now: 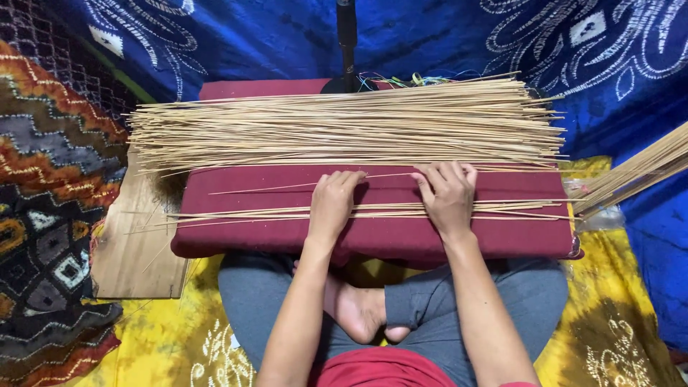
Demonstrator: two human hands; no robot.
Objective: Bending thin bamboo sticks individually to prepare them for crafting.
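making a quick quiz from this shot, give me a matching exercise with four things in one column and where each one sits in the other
Things:
1. big pile of thin bamboo sticks
2. small row of sticks
3. wooden board
4. black stand pole

Places:
A. under the left hand and right hand
B. on the floor cloth, left of the maroon cushion
C. along the cushion's far edge
D. upright behind the cushion

Pairs: 1-C, 2-A, 3-B, 4-D
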